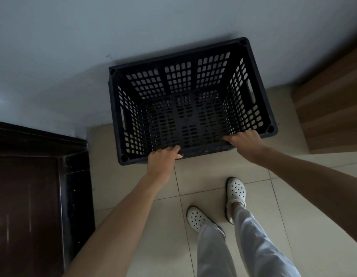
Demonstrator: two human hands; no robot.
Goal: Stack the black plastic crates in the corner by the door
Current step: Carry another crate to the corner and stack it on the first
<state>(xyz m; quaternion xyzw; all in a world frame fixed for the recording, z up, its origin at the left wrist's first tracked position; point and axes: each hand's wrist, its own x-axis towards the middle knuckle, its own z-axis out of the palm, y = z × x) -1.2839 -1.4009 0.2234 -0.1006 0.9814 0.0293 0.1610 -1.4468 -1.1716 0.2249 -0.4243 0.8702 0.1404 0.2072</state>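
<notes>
A black plastic crate [190,56] with slotted walls and floor stands open side up against the pale wall, and nothing lies inside it. Through its slotted floor I cannot tell whether another crate sits under it. My left hand [162,161] grips the crate's near rim toward the left corner, fingers curled over the edge. My right hand [246,143] holds the same near rim toward the right corner, thumb reaching inside.
A dark wooden door [29,206] and its frame fill the lower left. A light brown wooden panel [331,108] stands at the right. The floor is beige tile [133,186]. My feet in white clogs [235,193] stand just behind the crate.
</notes>
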